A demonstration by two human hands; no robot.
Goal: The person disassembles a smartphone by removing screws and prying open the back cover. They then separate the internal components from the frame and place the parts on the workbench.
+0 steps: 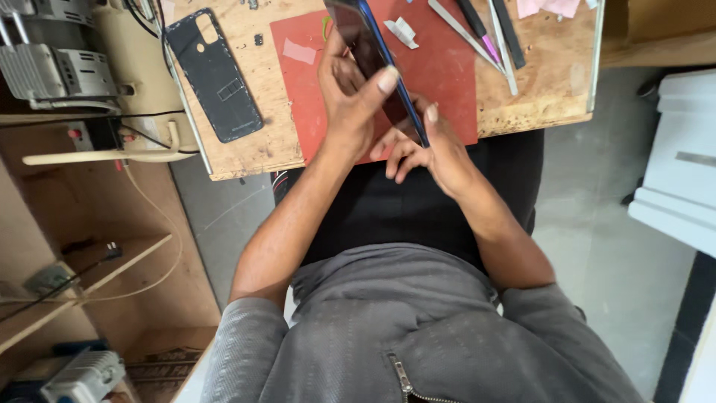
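Above the red rubber mat (447, 82), left hand (349, 101) and right hand (436, 149) both grip a dark, blue-edged smartphone (373, 52), its long axis running far-left to near-right.

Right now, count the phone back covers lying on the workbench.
1: a black back cover lies inner side up on the wooden bench's left part, beside the red mat. Others may be out of view.
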